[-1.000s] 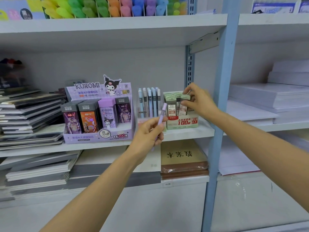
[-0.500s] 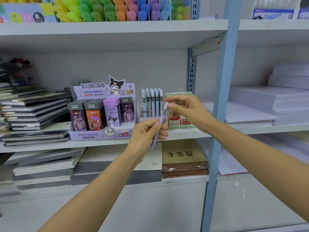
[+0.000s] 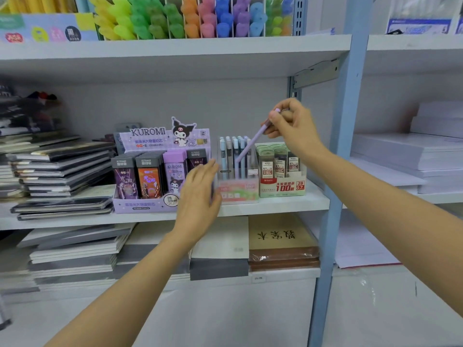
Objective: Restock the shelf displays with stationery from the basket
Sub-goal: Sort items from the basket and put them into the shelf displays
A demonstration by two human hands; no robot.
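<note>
Now the right hand (image 3: 292, 126) pinches the purple pen (image 3: 250, 144) — the left hand (image 3: 198, 196), fingers straight, has let go.

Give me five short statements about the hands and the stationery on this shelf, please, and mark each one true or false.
1. The right hand pinches the purple pen. True.
2. The purple pen stands upright. False: it is tilted, with its lower end down at the clear pen box.
3. The left hand holds a pen. False: its fingers are straight and it holds nothing.
4. The clear pen box stands between the Kuromi box and the green lead box. True.
5. The coloured highlighters are on the shelf below the pen box. False: they are on the shelf above it.
</note>
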